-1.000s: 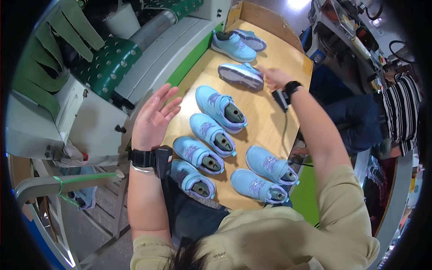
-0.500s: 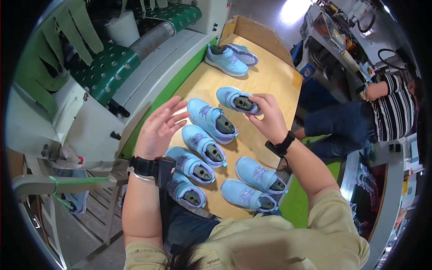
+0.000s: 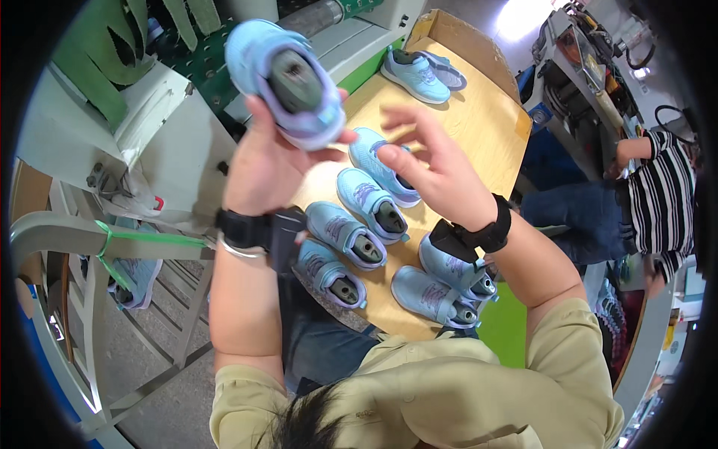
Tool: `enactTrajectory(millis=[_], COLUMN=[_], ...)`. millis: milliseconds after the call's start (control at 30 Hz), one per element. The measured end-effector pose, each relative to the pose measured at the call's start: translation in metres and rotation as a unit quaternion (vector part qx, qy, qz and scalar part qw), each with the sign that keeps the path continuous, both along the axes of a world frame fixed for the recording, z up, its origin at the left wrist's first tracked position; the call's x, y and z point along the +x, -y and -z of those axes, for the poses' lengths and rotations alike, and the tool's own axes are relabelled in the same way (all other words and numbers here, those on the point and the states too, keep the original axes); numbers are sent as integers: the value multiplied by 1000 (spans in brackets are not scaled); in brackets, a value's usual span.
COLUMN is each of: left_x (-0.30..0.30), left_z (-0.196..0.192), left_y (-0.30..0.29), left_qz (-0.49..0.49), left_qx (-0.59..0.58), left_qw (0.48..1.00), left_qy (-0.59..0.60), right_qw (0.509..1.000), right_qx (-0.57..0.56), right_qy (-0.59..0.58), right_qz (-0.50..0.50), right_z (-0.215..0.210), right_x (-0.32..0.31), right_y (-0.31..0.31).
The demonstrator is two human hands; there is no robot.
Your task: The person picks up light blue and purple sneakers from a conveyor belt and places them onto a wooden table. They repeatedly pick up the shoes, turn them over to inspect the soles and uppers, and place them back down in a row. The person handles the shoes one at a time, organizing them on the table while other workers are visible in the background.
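My left hand (image 3: 265, 172) is closed around the heel end of a light blue sneaker (image 3: 254, 56), raised above the table's left side. A dark grey shoe last (image 3: 295, 78) fills its opening. Open and partly blurred, my right hand (image 3: 449, 183) hovers over the table with bent fingers apart and nothing in them. Beneath and between my hands, several matching blue sneakers (image 3: 363, 191) with purple straps lie in a slanted row, dark lasts inside those whose openings show. Two more sneakers (image 3: 420, 292) rest near the table's front edge, partly under my right wrist.
A pair of blue sneakers (image 3: 415, 78) sits at the far end of the wooden table (image 3: 486, 142), before a cardboard edge (image 3: 479, 49). Left stands a machine with a green perforated belt (image 3: 206, 82) and a grey metal rail (image 3: 67, 228). Another person (image 3: 658, 187) in stripes is at right.
One sneaker has gone from my right hand on the table to my left hand, lifted up and left. My right hand has let go and opened. The view has shifted slightly.
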State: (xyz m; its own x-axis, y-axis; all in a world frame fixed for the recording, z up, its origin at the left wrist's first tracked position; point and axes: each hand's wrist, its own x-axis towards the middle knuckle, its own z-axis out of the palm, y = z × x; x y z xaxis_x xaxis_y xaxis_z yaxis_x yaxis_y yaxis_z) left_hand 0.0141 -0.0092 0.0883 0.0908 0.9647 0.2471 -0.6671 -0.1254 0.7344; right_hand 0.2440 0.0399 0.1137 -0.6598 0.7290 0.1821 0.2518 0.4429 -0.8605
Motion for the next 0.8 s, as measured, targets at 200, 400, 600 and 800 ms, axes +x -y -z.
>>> enactTrajectory(millis=[200, 400, 600, 800], left_x=[-28, -30, -30, -29], left_z=[-6, 15, 12, 15], left_y=[-16, -29, -25, -21], left_qz=[-124, -145, -140, -116], left_qx=[11, -4, 0, 20], left_qw=[983, 963, 952, 966], left_qy=[134, 229, 271, 232], right_qw=[964, 982, 994, 971], right_qx=[-16, -64, -76, 202], right_qy=[260, 178, 68, -92], right_qz=[-56, -15, 25, 86], right_z=[86, 63, -70, -136], right_x=[34, 49, 28, -70], right_y=[25, 5, -47, -154])
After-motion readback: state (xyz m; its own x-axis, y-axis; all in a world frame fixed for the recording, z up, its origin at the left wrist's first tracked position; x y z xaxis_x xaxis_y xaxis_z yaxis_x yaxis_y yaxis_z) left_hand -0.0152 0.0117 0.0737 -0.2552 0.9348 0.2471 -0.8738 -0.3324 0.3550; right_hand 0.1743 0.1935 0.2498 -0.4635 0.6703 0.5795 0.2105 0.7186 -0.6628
